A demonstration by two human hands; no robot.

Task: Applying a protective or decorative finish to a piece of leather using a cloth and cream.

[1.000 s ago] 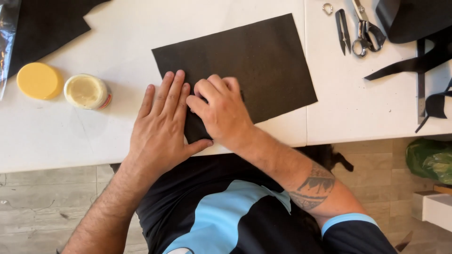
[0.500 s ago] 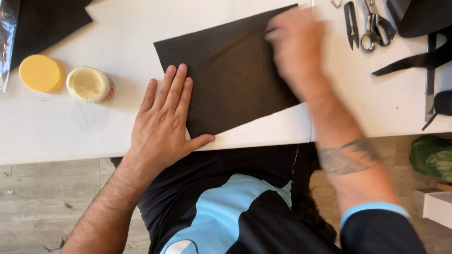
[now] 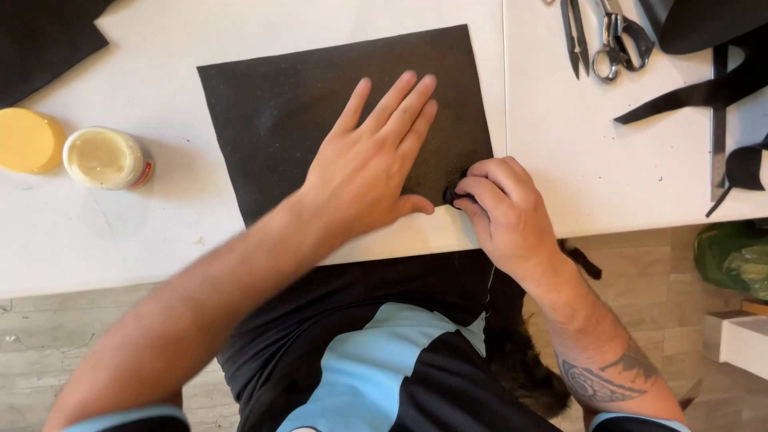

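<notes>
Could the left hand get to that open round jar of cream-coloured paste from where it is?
Probably yes. The left hand lies flat on the black sheet, and only bare white table separates it from the open jar to its left; nothing stands between.

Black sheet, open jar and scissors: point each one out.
Black sheet (image 3: 280, 112), head view, bare upper-left area of its surface.
Open jar (image 3: 102, 157), head view, middle of its pale contents.
Scissors (image 3: 616, 40), head view, at the handle loops.

Open jar (image 3: 106, 158), yellow lid (image 3: 28, 141) block left; scissors (image 3: 610, 36) far right.
</notes>
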